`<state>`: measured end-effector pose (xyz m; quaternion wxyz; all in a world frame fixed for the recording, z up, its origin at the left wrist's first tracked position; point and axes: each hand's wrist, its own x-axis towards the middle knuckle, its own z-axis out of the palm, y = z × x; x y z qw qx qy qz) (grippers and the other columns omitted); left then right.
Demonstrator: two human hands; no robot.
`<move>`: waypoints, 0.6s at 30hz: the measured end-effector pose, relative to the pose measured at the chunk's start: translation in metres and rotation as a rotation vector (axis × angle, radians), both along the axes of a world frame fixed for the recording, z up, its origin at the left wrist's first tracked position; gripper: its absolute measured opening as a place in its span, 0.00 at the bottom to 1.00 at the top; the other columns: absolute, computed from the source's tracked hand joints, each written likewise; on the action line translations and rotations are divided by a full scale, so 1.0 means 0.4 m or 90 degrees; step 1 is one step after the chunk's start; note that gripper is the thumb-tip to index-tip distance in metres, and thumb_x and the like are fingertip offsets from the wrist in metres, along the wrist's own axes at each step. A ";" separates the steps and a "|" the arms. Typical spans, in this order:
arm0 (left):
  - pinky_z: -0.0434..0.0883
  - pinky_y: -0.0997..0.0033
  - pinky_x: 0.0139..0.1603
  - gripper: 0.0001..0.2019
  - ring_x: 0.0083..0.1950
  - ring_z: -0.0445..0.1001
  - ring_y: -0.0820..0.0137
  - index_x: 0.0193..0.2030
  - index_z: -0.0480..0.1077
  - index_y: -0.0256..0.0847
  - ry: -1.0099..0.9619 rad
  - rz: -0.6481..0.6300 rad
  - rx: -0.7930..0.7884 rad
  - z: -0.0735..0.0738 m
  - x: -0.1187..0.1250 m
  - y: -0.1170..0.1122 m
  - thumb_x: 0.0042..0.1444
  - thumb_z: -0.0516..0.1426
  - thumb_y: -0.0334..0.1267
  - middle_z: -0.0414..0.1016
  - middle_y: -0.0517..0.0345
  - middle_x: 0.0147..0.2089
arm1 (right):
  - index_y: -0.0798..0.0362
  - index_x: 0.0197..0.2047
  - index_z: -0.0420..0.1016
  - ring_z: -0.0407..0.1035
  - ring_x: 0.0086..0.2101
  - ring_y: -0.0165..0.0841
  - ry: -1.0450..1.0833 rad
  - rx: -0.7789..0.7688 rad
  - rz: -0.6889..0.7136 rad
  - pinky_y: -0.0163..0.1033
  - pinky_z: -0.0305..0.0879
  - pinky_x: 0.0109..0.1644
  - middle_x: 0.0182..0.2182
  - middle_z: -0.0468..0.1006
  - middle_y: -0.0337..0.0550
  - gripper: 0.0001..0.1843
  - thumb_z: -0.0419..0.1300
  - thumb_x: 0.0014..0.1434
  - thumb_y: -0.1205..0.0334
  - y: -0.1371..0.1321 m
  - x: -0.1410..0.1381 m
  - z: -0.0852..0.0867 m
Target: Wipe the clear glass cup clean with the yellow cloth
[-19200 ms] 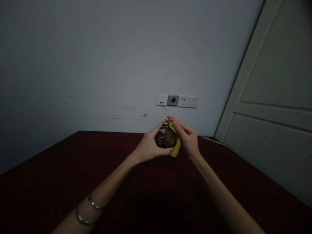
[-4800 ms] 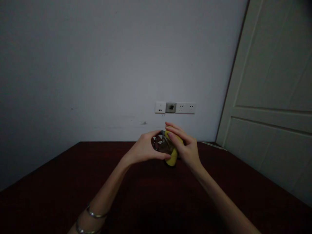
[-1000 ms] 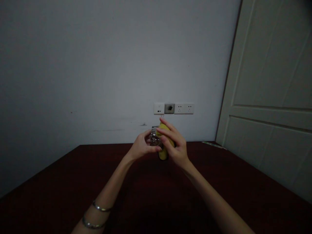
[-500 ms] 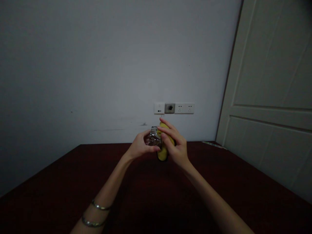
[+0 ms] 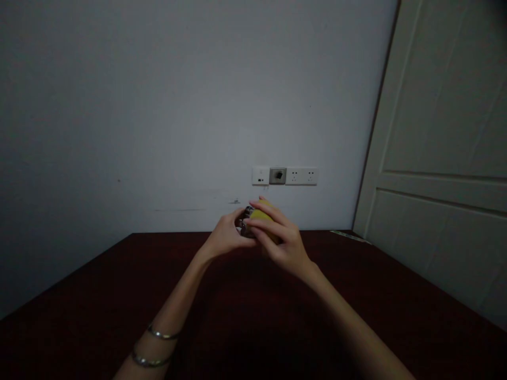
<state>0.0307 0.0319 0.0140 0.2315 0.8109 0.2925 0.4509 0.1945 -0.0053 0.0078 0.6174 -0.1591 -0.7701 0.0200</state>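
Observation:
My left hand [image 5: 225,236] is closed around a small clear glass object [image 5: 242,226], which looks like a faceted glass cup; most of it is hidden by fingers. In my right hand [image 5: 288,244] is a yellow sponge [image 5: 260,215], pinched between thumb and fingers. The sponge presses against the right side of the glass and covers part of it. Both hands are held up together above the dark red table, in front of the wall. Two silver bangles [image 5: 163,334] circle my left forearm.
The dark red tabletop [image 5: 119,285] reaches back to a pale wall [image 5: 190,105]. Sockets and switch plates [image 5: 301,176] are set in the wall just beyond my hands. A white panelled door [image 5: 443,132] stands at the right, and a flat printed strip [image 5: 350,237] lies at the back right edge.
My right hand has moved left and turned, bringing the sponge further over the glass. The sponge's lower end no longer shows below the hands. My left hand stays nearly in place.

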 end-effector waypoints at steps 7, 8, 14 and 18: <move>0.69 0.61 0.48 0.37 0.45 0.73 0.62 0.52 0.68 0.36 0.077 0.036 0.068 0.014 -0.003 -0.018 0.33 0.69 0.46 0.75 0.50 0.47 | 0.43 0.44 0.78 0.69 0.53 0.37 0.107 -0.103 -0.012 0.51 0.64 0.59 0.53 0.75 0.43 0.12 0.58 0.60 0.63 0.027 0.010 -0.001; 0.69 0.61 0.49 0.37 0.46 0.73 0.61 0.53 0.67 0.36 0.082 0.029 0.068 0.014 -0.003 -0.019 0.33 0.70 0.46 0.75 0.50 0.48 | 0.43 0.44 0.79 0.69 0.53 0.37 0.115 -0.113 -0.012 0.51 0.64 0.58 0.52 0.75 0.43 0.11 0.58 0.60 0.62 0.028 0.012 0.000; 0.71 0.66 0.42 0.33 0.41 0.74 0.65 0.53 0.67 0.37 0.082 0.032 0.057 0.015 0.000 -0.026 0.38 0.68 0.40 0.76 0.54 0.43 | 0.43 0.46 0.78 0.63 0.58 0.40 -0.045 0.021 -0.025 0.55 0.59 0.62 0.55 0.73 0.42 0.15 0.58 0.58 0.67 0.001 0.013 0.002; 0.70 0.67 0.42 0.31 0.41 0.74 0.65 0.54 0.67 0.38 0.087 0.040 0.064 0.017 -0.002 -0.029 0.40 0.66 0.39 0.76 0.55 0.42 | 0.42 0.45 0.78 0.62 0.59 0.40 -0.054 0.025 -0.009 0.55 0.59 0.62 0.54 0.73 0.42 0.15 0.58 0.58 0.67 0.007 0.013 -0.003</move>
